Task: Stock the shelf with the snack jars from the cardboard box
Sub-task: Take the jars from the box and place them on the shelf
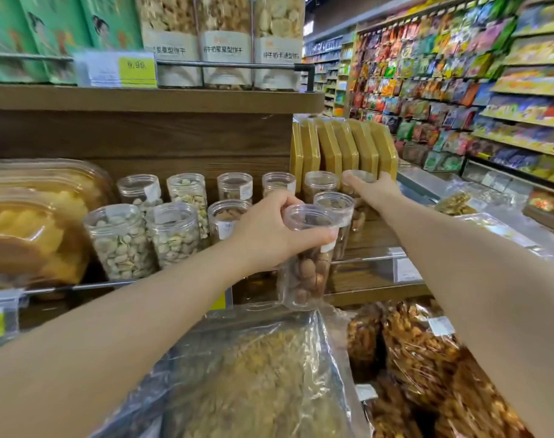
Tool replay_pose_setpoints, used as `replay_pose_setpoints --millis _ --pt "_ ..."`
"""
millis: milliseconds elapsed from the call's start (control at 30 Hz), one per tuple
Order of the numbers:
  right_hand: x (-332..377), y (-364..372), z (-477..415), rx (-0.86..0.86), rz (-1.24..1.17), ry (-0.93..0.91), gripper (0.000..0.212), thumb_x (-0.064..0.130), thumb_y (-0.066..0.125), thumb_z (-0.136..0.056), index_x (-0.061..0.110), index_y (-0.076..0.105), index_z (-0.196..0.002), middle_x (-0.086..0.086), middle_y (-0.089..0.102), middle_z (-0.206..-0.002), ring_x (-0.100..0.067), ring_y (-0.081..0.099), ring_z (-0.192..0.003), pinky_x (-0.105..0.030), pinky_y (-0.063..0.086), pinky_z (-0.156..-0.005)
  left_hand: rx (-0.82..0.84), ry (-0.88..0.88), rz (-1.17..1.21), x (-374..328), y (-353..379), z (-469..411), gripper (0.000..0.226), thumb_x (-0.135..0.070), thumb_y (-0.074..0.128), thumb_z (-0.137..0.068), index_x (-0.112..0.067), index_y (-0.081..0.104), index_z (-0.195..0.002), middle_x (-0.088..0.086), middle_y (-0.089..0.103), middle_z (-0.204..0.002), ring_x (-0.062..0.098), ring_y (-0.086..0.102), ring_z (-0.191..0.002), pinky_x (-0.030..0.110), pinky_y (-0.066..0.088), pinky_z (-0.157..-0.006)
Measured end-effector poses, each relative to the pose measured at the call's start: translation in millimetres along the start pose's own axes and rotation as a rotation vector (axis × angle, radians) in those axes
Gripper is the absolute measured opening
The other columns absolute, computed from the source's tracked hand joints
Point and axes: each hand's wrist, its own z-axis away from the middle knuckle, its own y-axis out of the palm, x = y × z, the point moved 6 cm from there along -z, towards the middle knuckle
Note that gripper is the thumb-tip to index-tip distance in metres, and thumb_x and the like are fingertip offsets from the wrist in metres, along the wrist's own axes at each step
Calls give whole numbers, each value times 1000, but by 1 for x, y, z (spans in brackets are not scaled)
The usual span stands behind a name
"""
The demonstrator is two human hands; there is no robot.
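**Shelf well filled, one jar in hand going in**

The left fingers (pixel 286 206) and thumb curl round the upper wall of a clear snack jar (pixel 304 275) of brown nuts, just under its lid, so the left hand (pixel 266 235) grips it firmly. This held jar hangs in front of the shelf (pixel 375 238), over its front edge and not yet set down. Its long axis runs nearly upright, lid up and base down, and the top leans a little toward the shelf's right end.

The right thumb (pixel 351 180) lies across the lid of the end jar (pixel 364 175), which stands at the back of the shelf at its right end. The other fingers pass behind that jar, so I cannot tell whether the right hand (pixel 375 189) grips it or only steadies it.

By my reading the work is well along. Two rows of standing jars (pixel 120 245) fill the shelf from its left side across. Bare wood shows only at the shelf's front right, which looks like the place for the held jar. The cardboard box is out of view, so how many jars are left cannot be told
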Motion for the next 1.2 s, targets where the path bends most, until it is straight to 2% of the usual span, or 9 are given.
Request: replay_pose_setpoints --millis 133,367,500,567,700,867,967,1067,1200 --pt "2 -22 34 -71 72 -109 68 55 54 -89 10 39 -138 -8 56 -131 -29 51 -121 -37 41 -93 23 5 -9 -9 -1 2 51 -62 71 -66 -32 46 -98 -16 54 -94 6 55 -87 33 51 -75" --pt "-21 -56 122 -123 478 -270 19 32 50 -94 16 60 -91 -7 64 -96 -30 60 -94 -28 38 -67 103 101 -37 -42 0 18 73 -70 66 -67 -33 50 -128 -8 46 -134 15 46 -118 33 42 -89" --pt "-56 -47 155 46 661 -233 28 34 48 -94 21 63 -113 -6 65 -112 -29 61 -100 -27 40 -69 133 63 -149 -50 4 21 79 -75 64 -63 -28 52 -126 -3 49 -137 20 48 -120 36 42 -91" --pt "-79 -35 160 209 704 -216 37 32 47 -93 25 56 -128 -7 61 -126 -28 58 -111 -31 48 -83 128 46 -212 -52 7 18 80 -78 62 -63 -26 52 -123 -2 52 -132 20 51 -114 36 44 -87" --pt "-108 -21 166 467 789 -223 57 28 45 -97 24 26 -151 0 20 -159 -25 22 -144 -40 25 -115 80 61 -220 -71 11 1 84 -74 62 -69 -16 47 -128 0 51 -125 16 47 -98 32 40 -77" --pt "-106 -29 157 461 826 -265 56 24 45 -97 30 28 -150 0 22 -158 -28 18 -145 -45 24 -115 -31 150 -209 -108 22 -42 83 -72 63 -70 -12 46 -124 3 52 -119 20 52 -100 35 44 -79" --pt "-106 -31 150 488 742 -208 52 25 46 -98 31 33 -147 -1 27 -156 -29 21 -144 -44 26 -114 -24 160 -236 -118 36 -73 82 -73 64 -68 -8 50 -116 9 57 -109 18 55 -81 34 41 -68" --pt "-108 -31 141 496 716 -188 49 26 48 -97 32 38 -145 -1 29 -155 -28 30 -141 -41 30 -113 32 164 -432 -117 60 -100 94 -79 56 -69 -10 42 -132 9 54 -125 26 58 -97 34 45 -69" --pt "-107 -29 133 502 739 -176 49 25 48 -95 33 42 -143 -2 32 -154 -28 35 -137 -41 35 -110 88 238 -712 -110 93 -120 82 -75 51 -76 -16 40 -133 10 54 -126 31 56 -105 39 50 -78"
